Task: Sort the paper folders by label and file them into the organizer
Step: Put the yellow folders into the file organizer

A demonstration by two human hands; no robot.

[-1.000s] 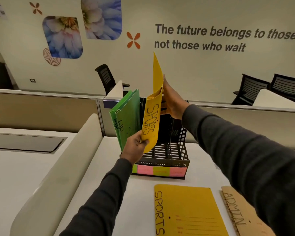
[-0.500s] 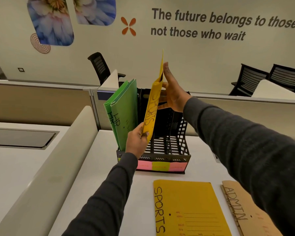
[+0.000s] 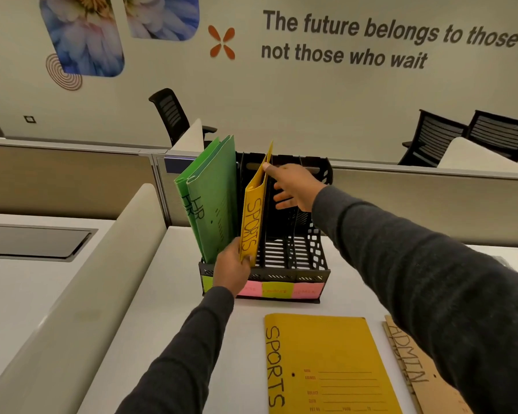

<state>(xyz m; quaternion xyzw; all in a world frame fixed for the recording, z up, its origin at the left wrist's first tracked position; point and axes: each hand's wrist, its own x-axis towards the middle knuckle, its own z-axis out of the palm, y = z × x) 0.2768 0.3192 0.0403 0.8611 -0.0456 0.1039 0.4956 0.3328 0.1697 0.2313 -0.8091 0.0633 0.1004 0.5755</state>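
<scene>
Yellow SPORTS folder (image 3: 252, 216) is standing on edge in the black organizer (image 3: 296, 276), in what looks like the second slot from the left, with the green HR folders (image 3: 213, 198) just beside it at 9 o'clock. Its long axis is running from the near bottom corner up toward 12 o'clock, and its top is leaning slightly right. Left hand (image 3: 232, 270) is pinching that near bottom corner, so the folder is rising at 12 to 1 o'clock from the grip. Right hand (image 3: 293, 186) is holding nothing: fingers are spread, with the index fingertip (image 3: 266, 168) touching the far top edge. The bottom edge is hidden behind the left hand, so I can't tell whether it is seated. Left hand is likely steering the drop. A second SPORTS folder (image 3: 326, 366) is lying flat at 6 o'clock from the organizer, nearer the right arm, with the ADMIN folder (image 3: 413, 369) at its 3 o'clock.
</scene>
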